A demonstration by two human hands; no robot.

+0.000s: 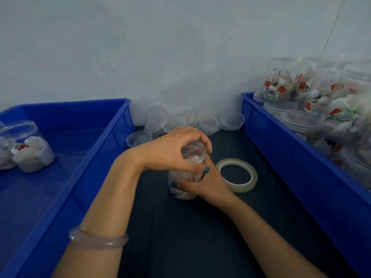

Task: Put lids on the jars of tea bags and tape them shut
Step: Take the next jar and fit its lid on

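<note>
A person's left hand (168,151) curls over the clear lid (195,152) of a jar of tea bags (183,177), fingers wrapped round the rim, while the right hand (208,185) grips the jar's body from the side; both hands are clamped on the same jar, which stands upright on a dark mat (200,237) between two blue bins. A pale bracelet (98,239) circles the left forearm. A roll of clear tape (239,187) lies flat on the mat just beside the right hand. Loose lids (208,123) are heaped against the wall behind. The left bin (112,141) holds an open jar of tea bags (28,147); the right bin (281,157) is crowded with filled jars (281,83).
</note>
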